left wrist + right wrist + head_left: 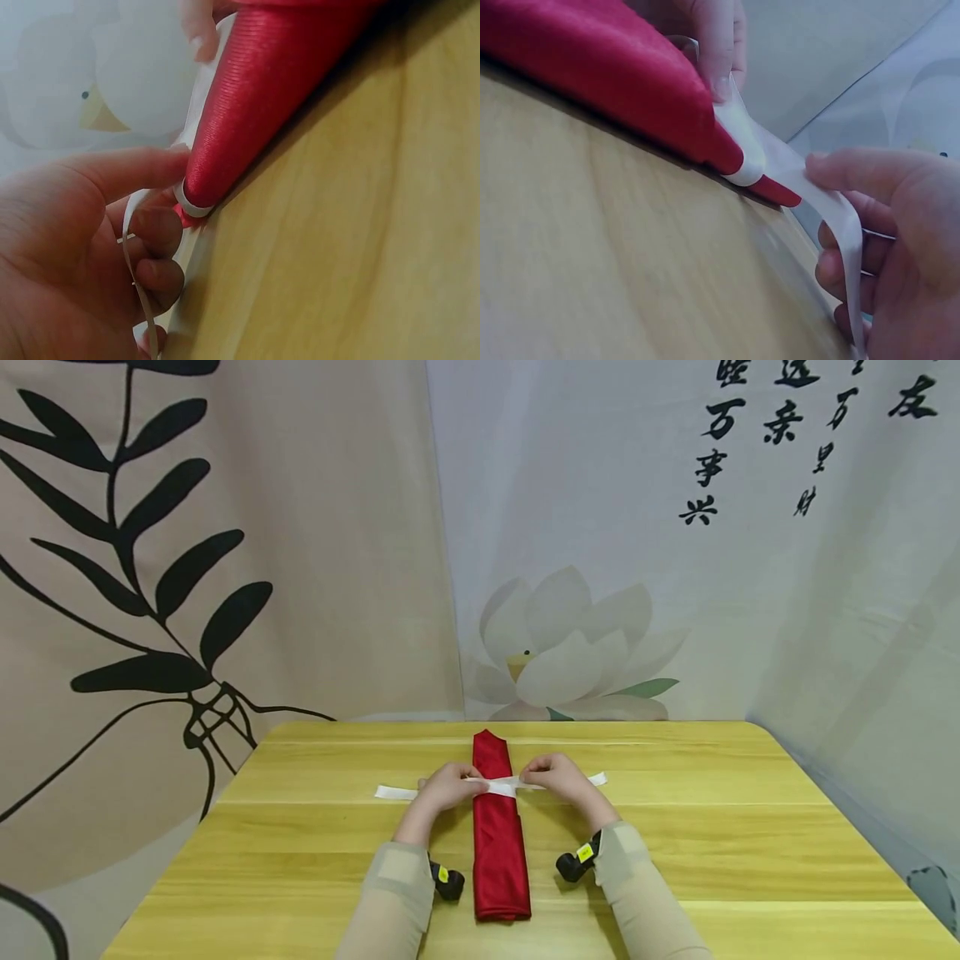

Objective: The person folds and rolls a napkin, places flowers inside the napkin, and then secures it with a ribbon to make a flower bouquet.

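Note:
A long, narrow bundle of folded red satin cloth [498,868] lies lengthwise on the wooden table, tapering to a point at its far end. Around its upper part runs a white ribbon [502,787], its ends stretching out to both sides. My left hand [452,787] pinches the ribbon at the bundle's left edge, thumb close against the cloth. To the right, my right hand [561,777] grips the other length between thumb and fingers, slightly off the cloth. In the right wrist view the ribbon [846,240] trails down past the curled fingers. The bundle's underside is hidden.
The yellow wood-grain table [675,860] reaches back to a hanging curtain [360,543] printed with dark leaves, a pale lotus and black characters. A small black wrist camera [447,882] sits by the left sleeve, another camera [576,862] by the right.

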`<state>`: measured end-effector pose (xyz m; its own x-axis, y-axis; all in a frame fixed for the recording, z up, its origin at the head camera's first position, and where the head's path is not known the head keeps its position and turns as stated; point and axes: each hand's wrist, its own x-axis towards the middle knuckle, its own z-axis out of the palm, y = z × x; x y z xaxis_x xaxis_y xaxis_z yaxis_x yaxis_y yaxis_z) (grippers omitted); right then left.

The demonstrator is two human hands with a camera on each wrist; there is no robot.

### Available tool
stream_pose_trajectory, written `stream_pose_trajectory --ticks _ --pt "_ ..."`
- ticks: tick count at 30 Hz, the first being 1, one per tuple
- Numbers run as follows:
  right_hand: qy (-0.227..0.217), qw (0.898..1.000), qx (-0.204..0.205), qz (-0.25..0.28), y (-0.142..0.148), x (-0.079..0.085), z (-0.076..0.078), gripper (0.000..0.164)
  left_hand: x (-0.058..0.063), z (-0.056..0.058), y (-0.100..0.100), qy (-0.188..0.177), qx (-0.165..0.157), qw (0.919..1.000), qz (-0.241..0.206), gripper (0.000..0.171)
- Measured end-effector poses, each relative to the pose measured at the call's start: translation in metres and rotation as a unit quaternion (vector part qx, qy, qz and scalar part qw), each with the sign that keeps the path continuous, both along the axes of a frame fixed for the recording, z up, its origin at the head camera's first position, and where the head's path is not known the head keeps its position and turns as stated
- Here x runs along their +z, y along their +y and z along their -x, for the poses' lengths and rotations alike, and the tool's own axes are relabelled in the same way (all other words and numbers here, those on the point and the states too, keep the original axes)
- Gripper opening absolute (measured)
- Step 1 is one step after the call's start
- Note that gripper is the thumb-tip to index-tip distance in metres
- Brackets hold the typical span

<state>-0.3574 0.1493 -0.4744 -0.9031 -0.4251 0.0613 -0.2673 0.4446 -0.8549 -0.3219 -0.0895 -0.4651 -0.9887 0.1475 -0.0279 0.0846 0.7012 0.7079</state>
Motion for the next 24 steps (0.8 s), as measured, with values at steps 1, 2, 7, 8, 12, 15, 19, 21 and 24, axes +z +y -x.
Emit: stream_pose_trajectory --ticks 1,2,7,8,12,15,19,21,24 --pt "0.002 1.000 0.002 -0.001 0.0001 0.0005 -0.0002 0.018 0.0002 0.0001 0.0001 0.000 0.001 1.0000 -0.001 0.013" --pt "0.003 1.000 0.001 -0.001 -0.0002 0.0010 -0.0005 0.018 0.0005 0.0003 0.0001 0.000 0.000 1.0000 -0.001 0.013" --pt "0.001 1.000 0.000 0.003 -0.0021 0.0061 -0.0025 0.016 0.0006 0.0013 0.0001 0.003 0.000 1.0000 0.000 0.012" --pt "-0.001 1.000 0.000 0.005 -0.0026 0.0070 -0.0027 0.016 0.0006 0.0017 0.0001 0.003 0.000 1.0000 0.000 0.011" --pt "-0.002 1.000 0.001 0.012 -0.0036 0.0087 -0.0033 0.017 0.0008 0.0031 -0.0004 0.003 0.001 1.0000 -0.002 0.011" --pt "0.000 1.000 -0.001 0.017 -0.0037 0.0080 -0.0032 0.018 0.0012 0.0030 -0.0008 0.001 -0.002 1.0000 -0.007 0.012" --pt "-0.012 0.999 -0.012 0.029 -0.0044 0.0066 -0.0032 0.019 0.0012 0.0015 -0.0020 -0.004 -0.008 0.9998 -0.018 0.013" --pt "-0.016 0.999 -0.011 0.033 -0.0056 0.0062 -0.0036 0.018 0.0007 0.0011 -0.0029 -0.007 -0.010 0.9997 -0.023 0.014" --pt "-0.012 0.999 -0.002 0.031 -0.0095 0.0086 -0.0064 0.017 -0.0005 0.0014 -0.0041 -0.009 -0.011 0.9995 -0.027 0.014"
